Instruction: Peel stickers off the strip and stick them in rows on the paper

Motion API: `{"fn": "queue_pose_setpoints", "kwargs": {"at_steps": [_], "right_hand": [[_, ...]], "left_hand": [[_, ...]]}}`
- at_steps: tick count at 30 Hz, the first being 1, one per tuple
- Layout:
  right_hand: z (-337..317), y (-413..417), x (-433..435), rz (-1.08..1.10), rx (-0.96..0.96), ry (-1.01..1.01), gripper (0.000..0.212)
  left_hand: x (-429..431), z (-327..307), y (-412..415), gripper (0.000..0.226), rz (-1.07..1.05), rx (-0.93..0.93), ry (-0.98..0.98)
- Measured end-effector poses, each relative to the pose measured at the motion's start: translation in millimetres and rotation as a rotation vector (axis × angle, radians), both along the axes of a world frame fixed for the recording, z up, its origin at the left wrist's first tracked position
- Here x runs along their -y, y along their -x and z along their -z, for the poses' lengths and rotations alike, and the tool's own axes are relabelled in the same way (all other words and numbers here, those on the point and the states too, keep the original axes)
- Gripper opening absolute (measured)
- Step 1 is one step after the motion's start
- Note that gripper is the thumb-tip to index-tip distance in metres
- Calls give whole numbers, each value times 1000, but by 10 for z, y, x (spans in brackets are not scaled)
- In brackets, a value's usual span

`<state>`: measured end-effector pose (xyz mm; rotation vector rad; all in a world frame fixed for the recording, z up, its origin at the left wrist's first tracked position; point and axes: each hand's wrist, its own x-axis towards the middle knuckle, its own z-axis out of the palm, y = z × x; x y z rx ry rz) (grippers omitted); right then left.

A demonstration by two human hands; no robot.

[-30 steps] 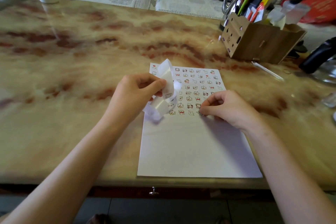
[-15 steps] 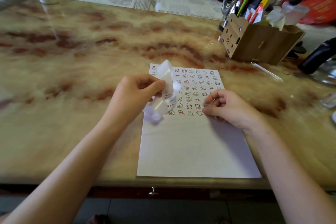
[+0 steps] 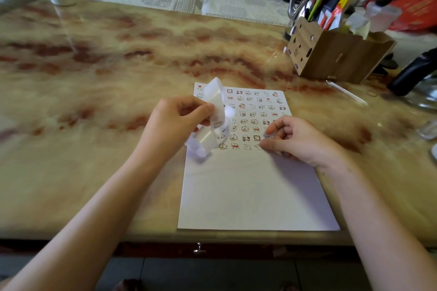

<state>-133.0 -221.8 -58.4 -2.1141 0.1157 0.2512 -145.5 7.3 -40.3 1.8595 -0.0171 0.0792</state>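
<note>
Though partly hidden, stickers (image 3: 252, 114) behind strip (image 3: 216, 101).

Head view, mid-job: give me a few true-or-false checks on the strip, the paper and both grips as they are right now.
1. The left-hand grip pinches the strip, which curls up in the air. True.
2. The right-hand grip holds a pen. False: it holds nothing, and its thumb tip touches the paper at the lowest sticker row.
3. The stickers sit in rows on the far part of the paper, and the near part is bare. True.
4. The wooden organiser stands to the left of the paper. False: it stands at the far right of it.
5. The strip lies flat on the table. False: it is held above the paper's left edge.
</note>
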Motion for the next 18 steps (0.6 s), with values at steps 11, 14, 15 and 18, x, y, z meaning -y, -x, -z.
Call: {"fn": "queue_pose_setpoints", "kwargs": {"at_steps": [11,14,15,18], "right_hand": [[2,5,-38,44,13,26,29],[68,-14,-59,65,45,97,33],[78,-24,-44,64,46,90,28],[65,-29,-3,58,28,52,17]], "left_hand": [[7,-15,5,17,10,12,13],[20,-21,5,17,13,20,32],[24,-21,5,17,13,22,40],[26,-22,6,17,6,30,57]]}}
